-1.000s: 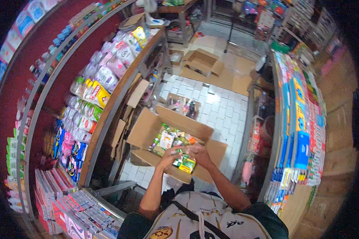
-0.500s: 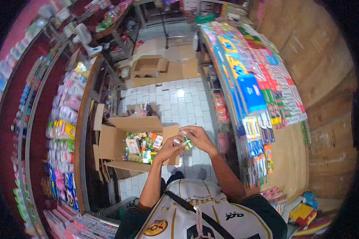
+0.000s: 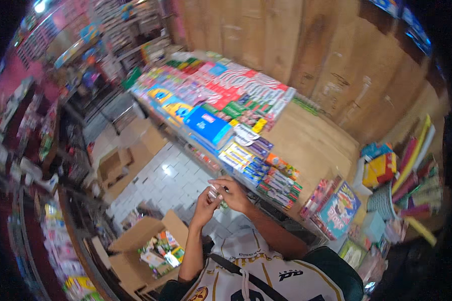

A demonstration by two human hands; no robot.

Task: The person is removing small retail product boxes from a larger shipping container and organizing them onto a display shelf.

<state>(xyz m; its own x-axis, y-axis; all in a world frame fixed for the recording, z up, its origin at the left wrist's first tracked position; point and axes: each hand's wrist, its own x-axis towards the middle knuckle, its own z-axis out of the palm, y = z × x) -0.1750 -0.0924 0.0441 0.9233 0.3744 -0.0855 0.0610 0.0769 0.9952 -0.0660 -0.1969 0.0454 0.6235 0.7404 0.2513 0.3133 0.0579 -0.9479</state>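
Observation:
My left hand [image 3: 204, 204] and my right hand [image 3: 235, 196] meet in front of my chest, above the tiled floor near the table's front edge. Both close around a small white-and-green item [image 3: 214, 192], mostly covered by fingers. Its white part shows between the two hands, and a bit of green peeks out under the right palm. Blur hides its exact kind. To the lower left stands an open cardboard box [image 3: 128, 236], filled with small bottles and packets [image 3: 161, 253].
A long table [image 3: 319, 148] runs along my right, with rows of toothpaste boxes [image 3: 238, 156] and a blue package [image 3: 208, 124]. Another cardboard box [image 3: 113, 168] lies on the floor ahead. Shelves with packets [image 3: 60, 241] line the left. A basket [image 3: 381, 198] stands far right.
My view has turned to the right, so the table now fills the middle and the open box sits lower left. Both hands stay together around the small item.

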